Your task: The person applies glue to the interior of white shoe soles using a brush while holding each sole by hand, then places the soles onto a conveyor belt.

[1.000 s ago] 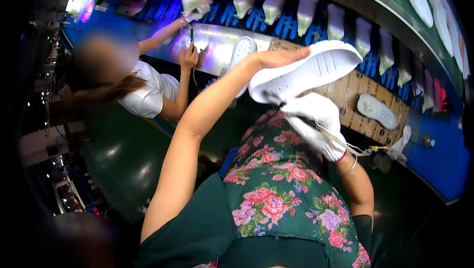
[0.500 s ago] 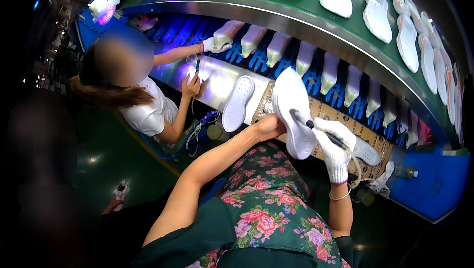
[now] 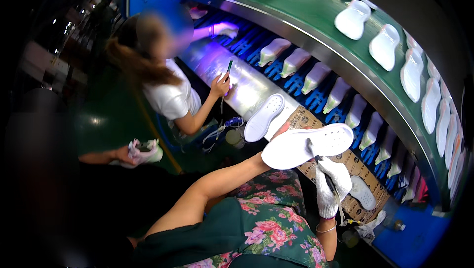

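A white shoe sole [image 3: 289,149] lies tilted in front of me, its long side running left to right, with small holes at its right end. My bare left hand [image 3: 282,130] grips it from behind; most of the fingers are hidden by the sole. My right hand [image 3: 334,183], in a white knit glove, is closed around a dark-handled brush [image 3: 316,158] with a thin hose running from its lower end. The brush tip touches the sole's upper face near the middle.
Another white sole [image 3: 265,118] and a greyish sole [image 3: 363,192] lie on the bench, which is partly covered with cardboard [image 3: 379,189]. Beyond, pale shoe uppers [image 3: 316,77] stand on blue racks below a green conveyor [image 3: 306,1] carrying soles. A co-worker [image 3: 170,88] works at left; another person's hand holds a shoe [image 3: 146,151].
The sole has turned from upright to nearly sideways, and the brush has shifted along it. My view has swung, the co-worker's arm reaches farther along the rack, and a shoe shows at lower left.
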### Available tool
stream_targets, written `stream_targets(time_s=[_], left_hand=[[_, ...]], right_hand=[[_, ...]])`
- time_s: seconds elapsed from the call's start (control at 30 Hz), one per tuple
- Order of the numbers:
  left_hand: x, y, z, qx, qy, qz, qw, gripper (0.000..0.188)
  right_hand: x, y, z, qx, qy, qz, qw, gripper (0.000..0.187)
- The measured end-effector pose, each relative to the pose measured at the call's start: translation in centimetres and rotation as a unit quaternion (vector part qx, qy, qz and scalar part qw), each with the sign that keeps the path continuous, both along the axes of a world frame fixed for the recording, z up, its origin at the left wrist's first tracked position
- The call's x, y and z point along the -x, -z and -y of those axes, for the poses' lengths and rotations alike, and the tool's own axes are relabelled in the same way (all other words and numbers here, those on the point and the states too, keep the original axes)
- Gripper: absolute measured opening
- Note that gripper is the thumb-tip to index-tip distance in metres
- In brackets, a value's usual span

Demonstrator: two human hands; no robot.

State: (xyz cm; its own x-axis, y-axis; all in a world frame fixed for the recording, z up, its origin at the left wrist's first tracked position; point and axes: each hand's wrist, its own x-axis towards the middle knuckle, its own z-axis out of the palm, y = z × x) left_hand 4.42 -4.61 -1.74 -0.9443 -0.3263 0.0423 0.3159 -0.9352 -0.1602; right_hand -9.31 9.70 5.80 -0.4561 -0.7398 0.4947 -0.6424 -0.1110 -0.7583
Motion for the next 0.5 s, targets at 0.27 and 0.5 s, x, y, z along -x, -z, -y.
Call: stream_targets(time_s=[0.27,0.5], left_hand=[[1.7,3.6,-2.7,0.044,0.014,0.002,0.999,0.07],[2.7,2.9,-4.0,0.062,-0.022,0.066,0.996,0.07]], right_hand=[[0.5,-0.6,0.0,-0.012,0.009,0.005,1.0,0.014],[1.0,0.9,-0.1,0.009,-0.02,0.006,1.0,0.014]])
